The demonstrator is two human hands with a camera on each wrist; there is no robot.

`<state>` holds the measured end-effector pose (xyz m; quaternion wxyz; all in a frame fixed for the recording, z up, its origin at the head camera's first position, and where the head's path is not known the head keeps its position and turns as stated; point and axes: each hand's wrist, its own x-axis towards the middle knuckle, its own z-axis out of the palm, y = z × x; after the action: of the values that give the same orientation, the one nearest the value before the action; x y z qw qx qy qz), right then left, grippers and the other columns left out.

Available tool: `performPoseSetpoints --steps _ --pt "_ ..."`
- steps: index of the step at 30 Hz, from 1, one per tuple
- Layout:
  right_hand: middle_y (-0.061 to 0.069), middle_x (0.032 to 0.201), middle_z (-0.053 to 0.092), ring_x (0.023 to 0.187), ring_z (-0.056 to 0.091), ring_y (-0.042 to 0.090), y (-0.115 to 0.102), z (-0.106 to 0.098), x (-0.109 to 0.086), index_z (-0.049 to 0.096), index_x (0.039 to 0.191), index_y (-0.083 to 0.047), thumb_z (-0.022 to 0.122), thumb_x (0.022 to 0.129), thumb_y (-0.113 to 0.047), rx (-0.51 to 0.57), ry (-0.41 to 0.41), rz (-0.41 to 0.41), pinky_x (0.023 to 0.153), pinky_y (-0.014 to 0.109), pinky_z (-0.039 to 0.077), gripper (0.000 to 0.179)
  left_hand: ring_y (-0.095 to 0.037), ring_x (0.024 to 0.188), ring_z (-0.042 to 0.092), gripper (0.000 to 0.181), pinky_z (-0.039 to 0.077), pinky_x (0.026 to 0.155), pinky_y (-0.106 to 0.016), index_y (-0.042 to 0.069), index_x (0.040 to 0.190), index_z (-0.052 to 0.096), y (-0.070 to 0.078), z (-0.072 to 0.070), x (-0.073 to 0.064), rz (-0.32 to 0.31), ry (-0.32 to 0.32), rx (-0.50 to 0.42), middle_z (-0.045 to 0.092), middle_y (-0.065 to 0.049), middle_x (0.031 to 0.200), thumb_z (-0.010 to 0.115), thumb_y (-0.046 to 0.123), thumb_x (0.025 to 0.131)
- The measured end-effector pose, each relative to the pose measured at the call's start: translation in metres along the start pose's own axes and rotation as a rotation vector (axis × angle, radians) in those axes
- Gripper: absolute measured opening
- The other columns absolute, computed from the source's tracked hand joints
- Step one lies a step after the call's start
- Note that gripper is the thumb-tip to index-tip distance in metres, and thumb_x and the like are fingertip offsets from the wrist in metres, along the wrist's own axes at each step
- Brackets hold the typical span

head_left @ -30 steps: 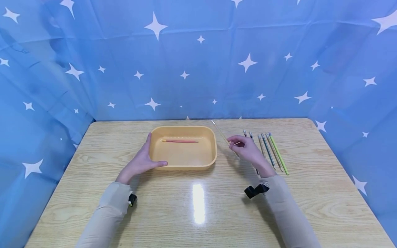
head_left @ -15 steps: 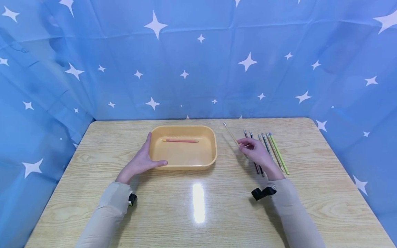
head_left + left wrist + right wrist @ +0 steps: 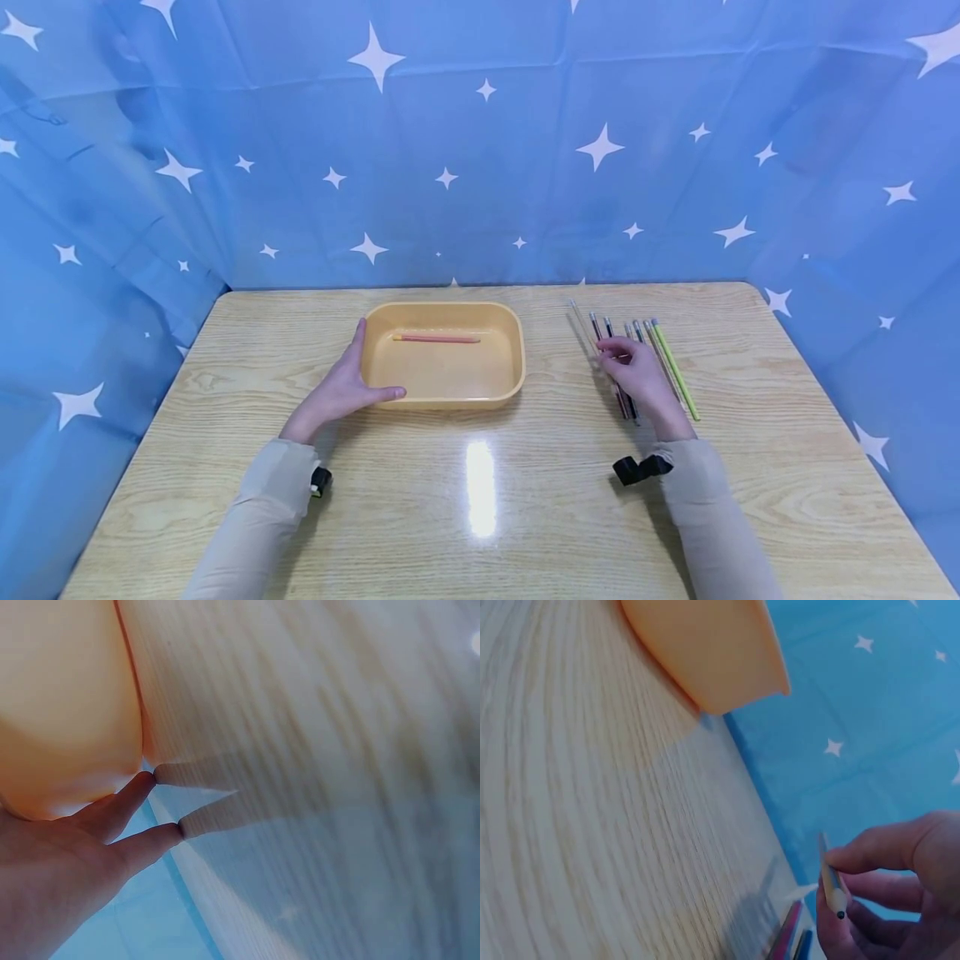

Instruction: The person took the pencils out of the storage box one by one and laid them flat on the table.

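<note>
My left hand (image 3: 339,393) rests against the left side of a yellow plastic tray (image 3: 442,373), thumb along its front rim and fingers extended by the outer wall. In the left wrist view, straight fingertips (image 3: 169,834) reach down to the table beside the tray. One red pencil (image 3: 438,338) lies inside it. My right hand (image 3: 636,371) pinches a tan pencil (image 3: 584,326) between thumb and fingers, tilted over the table at the row's left end. The right wrist view shows its sharpened point (image 3: 838,903) towards the camera.
A row of several pencils lies on the right of the wooden table (image 3: 555,500), partly under my right hand, with a lime-green pencil (image 3: 679,377) outermost. A blue star-patterned cloth (image 3: 480,208) hangs behind and at both sides.
My right hand has moved right with the tan pencil, from near the tray's right side to the row of pencils. The left hand and the tray have stayed put.
</note>
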<state>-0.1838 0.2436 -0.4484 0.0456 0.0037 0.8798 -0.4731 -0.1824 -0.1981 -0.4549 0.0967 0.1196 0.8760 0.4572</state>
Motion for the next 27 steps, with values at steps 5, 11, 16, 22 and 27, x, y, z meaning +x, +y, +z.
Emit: performPoseSetpoints --steps 5,11,16,22,27 --pt "0.015 0.099 0.060 0.086 0.054 0.022 0.0034 0.0003 -0.0003 0.061 0.119 0.008 0.059 0.095 -0.006 -0.039 0.047 0.021 0.064 0.024 0.046 0.028 -0.037 0.143 0.013 0.131 0.015 0.113 -0.053 0.003 0.152 -0.014 -0.0016 0.0000 0.0003 -0.004 0.001 0.006 0.002 -0.022 0.158 0.086 0.032 0.072" --pt "0.016 0.098 0.061 0.082 0.054 0.019 0.0025 -0.0012 -0.0033 0.062 0.118 0.008 0.061 0.094 -0.008 -0.015 0.083 0.049 0.061 0.022 0.046 0.028 -0.037 0.143 0.013 0.131 0.015 0.113 -0.052 0.005 0.152 -0.015 -0.0022 0.0000 0.0010 -0.002 0.001 0.009 0.002 -0.022 0.158 0.086 0.033 0.073" --pt "0.015 0.099 0.061 0.083 0.055 0.021 0.0025 -0.0015 -0.0047 0.063 0.117 0.007 0.062 0.094 -0.010 -0.050 0.087 0.062 0.063 0.023 0.047 0.028 -0.038 0.142 0.015 0.131 0.016 0.113 -0.053 0.005 0.152 -0.016 -0.0015 -0.0008 -0.0001 0.005 0.003 0.005 0.002 -0.023 0.158 0.085 0.032 0.073" --pt "0.015 0.095 0.064 0.083 0.057 0.023 0.0061 0.0014 -0.0051 0.065 0.110 0.006 0.064 0.091 -0.009 -0.107 0.128 0.028 0.063 0.025 0.047 0.024 -0.038 0.141 0.018 0.131 0.017 0.113 -0.053 0.005 0.152 -0.016 -0.0016 -0.0008 0.0005 0.015 0.001 -0.007 0.003 -0.023 0.158 0.086 0.030 0.073" --pt "0.015 0.093 0.065 0.079 0.059 0.023 0.0083 0.0043 -0.0050 0.066 0.107 0.005 0.066 0.090 -0.008 -0.136 0.156 0.009 0.061 0.027 0.047 0.022 -0.036 0.142 0.017 0.131 0.017 0.113 -0.051 0.005 0.152 -0.015 -0.0006 -0.0006 0.0005 0.004 0.000 -0.010 0.003 -0.021 0.159 0.086 0.031 0.073"
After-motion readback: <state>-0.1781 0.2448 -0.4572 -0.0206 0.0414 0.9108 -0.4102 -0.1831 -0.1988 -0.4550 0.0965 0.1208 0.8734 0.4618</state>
